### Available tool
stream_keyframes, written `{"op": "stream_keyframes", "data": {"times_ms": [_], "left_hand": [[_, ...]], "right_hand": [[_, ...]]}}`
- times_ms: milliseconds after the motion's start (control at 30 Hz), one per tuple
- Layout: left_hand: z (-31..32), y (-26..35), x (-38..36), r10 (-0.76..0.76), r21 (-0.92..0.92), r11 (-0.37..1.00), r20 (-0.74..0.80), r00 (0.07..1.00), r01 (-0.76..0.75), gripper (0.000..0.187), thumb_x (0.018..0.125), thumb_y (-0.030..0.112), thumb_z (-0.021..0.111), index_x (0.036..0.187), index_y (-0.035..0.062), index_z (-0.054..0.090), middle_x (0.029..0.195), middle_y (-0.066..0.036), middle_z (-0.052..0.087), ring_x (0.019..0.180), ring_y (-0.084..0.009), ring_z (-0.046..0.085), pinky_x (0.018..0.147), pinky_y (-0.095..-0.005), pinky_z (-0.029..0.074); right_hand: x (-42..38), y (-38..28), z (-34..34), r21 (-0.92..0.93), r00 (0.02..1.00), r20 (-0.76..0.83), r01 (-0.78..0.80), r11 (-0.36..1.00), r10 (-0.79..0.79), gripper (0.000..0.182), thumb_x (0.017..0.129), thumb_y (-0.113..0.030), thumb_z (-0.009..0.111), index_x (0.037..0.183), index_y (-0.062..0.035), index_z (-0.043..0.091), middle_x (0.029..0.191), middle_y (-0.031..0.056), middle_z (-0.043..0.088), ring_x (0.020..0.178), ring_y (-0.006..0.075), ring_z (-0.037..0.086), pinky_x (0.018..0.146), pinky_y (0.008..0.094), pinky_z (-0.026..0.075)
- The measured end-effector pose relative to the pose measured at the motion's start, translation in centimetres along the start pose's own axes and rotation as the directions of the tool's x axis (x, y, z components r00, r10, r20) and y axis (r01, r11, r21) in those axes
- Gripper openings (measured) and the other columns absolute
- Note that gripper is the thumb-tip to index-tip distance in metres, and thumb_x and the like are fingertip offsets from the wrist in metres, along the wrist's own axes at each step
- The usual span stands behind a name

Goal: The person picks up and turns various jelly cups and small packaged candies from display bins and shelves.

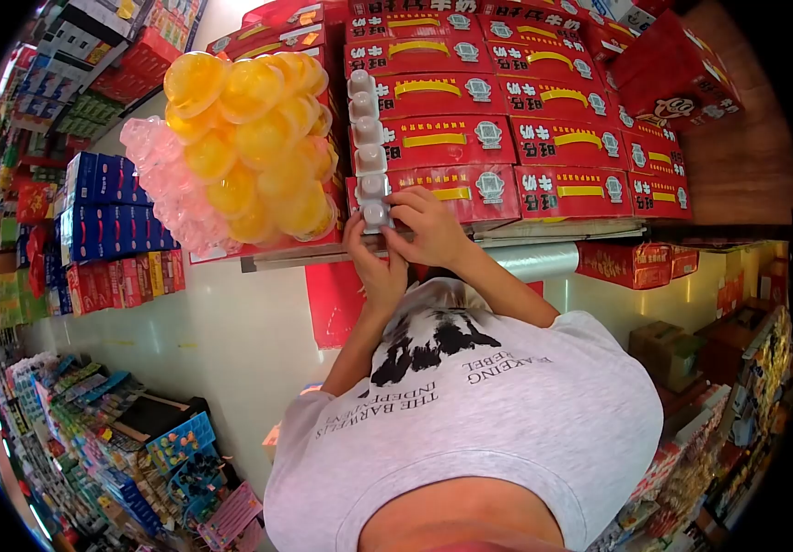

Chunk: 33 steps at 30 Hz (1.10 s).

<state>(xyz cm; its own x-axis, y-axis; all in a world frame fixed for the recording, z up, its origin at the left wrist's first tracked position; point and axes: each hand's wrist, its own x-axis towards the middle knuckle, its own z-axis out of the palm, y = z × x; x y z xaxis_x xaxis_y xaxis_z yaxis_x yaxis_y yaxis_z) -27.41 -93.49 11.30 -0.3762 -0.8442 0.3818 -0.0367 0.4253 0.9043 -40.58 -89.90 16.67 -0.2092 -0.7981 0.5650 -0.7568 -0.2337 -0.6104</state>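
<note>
A narrow grey tray (370, 158) with a row of bumps lies lengthwise on the red cartons, beside a pile of clear yellow balls. My left hand (378, 267) is at the tray's near end, its fingertips closed around the left corner. From the right, my right hand (428, 225) holds the same end, with bent fingers against the tray's side. Both hands nearly touch each other below the last bump.
Red cartons (447, 143) with yellow handles fill the display to the right. Yellow balls (258, 138) and pink packs (175, 189) are heaped at left. A silvery roll (534, 262) lies below the display edge. Shelves of goods stand at both sides.
</note>
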Motion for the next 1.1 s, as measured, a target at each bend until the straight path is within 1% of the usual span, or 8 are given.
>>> {"op": "stream_keyframes", "data": {"times_ms": [133,433,633,667,767,933,1033,1100], "left_hand": [[-0.3,0.2,-0.3,0.079,0.067,0.995,0.008,0.997,-0.08,0.051,0.095,0.0,0.057,0.139,-0.0012,0.029,0.149,-0.019,0.029,0.11,-0.0222,0.058,0.086,-0.0301,0.052],[-1.7,4.1,-6.5,-0.194,0.025,0.98,-0.063,0.979,0.196,0.051,0.095,0.008,0.058,0.138,-0.0031,0.033,0.148,-0.021,0.029,0.105,-0.0245,0.059,0.087,-0.033,0.051],[-3.1,7.9,-12.6,-0.306,0.068,0.946,-0.13,0.943,0.316,0.05,0.098,0.013,0.056,0.139,-0.0041,0.033,0.142,-0.02,0.037,0.098,-0.022,0.06,0.084,-0.0323,0.051],[-3.4,7.8,-14.3,-0.327,0.107,0.932,-0.164,0.931,0.346,0.049,0.099,0.014,0.056,0.139,-0.0027,0.034,0.132,-0.018,0.044,0.095,-0.0199,0.059,0.082,-0.0322,0.05],[-3.8,8.9,-18.5,-0.354,0.051,0.923,-0.271,0.895,0.381,0.047,0.1,0.016,0.054,0.139,-0.0012,0.036,0.11,-0.014,0.056,0.086,-0.0156,0.057,0.075,-0.0307,0.049],[-3.9,11.4,-26.6,-0.482,0.037,0.828,-0.461,0.745,0.559,0.044,0.1,0.017,0.054,0.137,-0.0019,0.038,0.109,-0.013,0.057,0.086,-0.0165,0.058,0.074,-0.0296,0.049],[-3.5,13.8,-30.6,-0.556,-0.148,0.785,-0.597,0.579,0.602,0.036,0.098,0.013,0.055,0.129,-0.0032,0.047,0.102,-0.013,0.059,0.088,-0.0201,0.06,0.076,-0.033,0.05],[-3.4,12.2,-34.8,-0.113,0.341,0.856,-0.61,0.784,0.389,0.027,0.093,0.008,0.056,0.118,-0.004,0.054,0.098,-0.014,0.061,0.089,-0.0227,0.061,0.076,-0.0348,0.05]], "right_hand": [[-0.1,-0.1,-0.1,0.03,1.0,-0.01,0.016,0.999,-0.015,0.022,0.073,-0.011,0.075,0.088,-0.0013,0.062,0.104,0.0158,0.064,0.096,0.0347,0.061,0.082,0.0417,0.051],[-0.4,0.0,-0.2,0.162,0.996,-0.081,0.046,0.986,-0.033,0.019,0.073,-0.01,0.074,0.076,0.001,0.059,0.101,0.0177,0.064,0.091,0.0341,0.061,0.078,0.041,0.051],[-1.8,-0.7,0.7,0.496,0.948,-0.175,-0.149,0.856,0.267,0.014,0.076,-0.002,0.071,0.074,0.0003,0.057,0.089,0.0158,0.062,0.08,0.0302,0.062,0.068,0.0372,0.051],[-2.1,-0.2,1.5,0.39,0.948,-0.31,0.06,0.919,0.069,0.013,0.075,0.001,0.069,0.073,-0.0009,0.056,0.079,0.0137,0.06,0.07,0.0295,0.06,0.063,0.037,0.049],[-3.9,-4.9,1.9,0.404,0.941,-0.324,0.234,0.884,-0.101,0.014,0.073,0.003,0.067,0.07,-0.002,0.055,0.072,0.0124,0.058,0.064,0.029,0.057,0.06,0.0368,0.047],[-13.6,-12.5,5.2,0.69,0.979,0.162,-0.021,0.723,-0.126,0.018,0.078,-0.005,0.068,0.066,-0.0031,0.055,0.067,0.0105,0.058,0.06,0.0226,0.057,0.052,0.0328,0.042],[-21.0,-16.4,4.9,0.709,0.804,0.565,-0.36,0.606,-0.184,0.028,0.077,-0.011,0.067,0.058,-0.002,0.049,0.055,0.0133,0.048,0.049,0.0262,0.049,0.049,0.038,0.038],[-24.4,-18.8,3.8,0.766,0.755,0.56,-0.317,0.559,-0.34,0.03,0.078,-0.011,0.067,0.057,-0.0021,0.048,0.053,0.0136,0.046,0.047,0.0252,0.047,0.047,0.0377,0.036]]}}
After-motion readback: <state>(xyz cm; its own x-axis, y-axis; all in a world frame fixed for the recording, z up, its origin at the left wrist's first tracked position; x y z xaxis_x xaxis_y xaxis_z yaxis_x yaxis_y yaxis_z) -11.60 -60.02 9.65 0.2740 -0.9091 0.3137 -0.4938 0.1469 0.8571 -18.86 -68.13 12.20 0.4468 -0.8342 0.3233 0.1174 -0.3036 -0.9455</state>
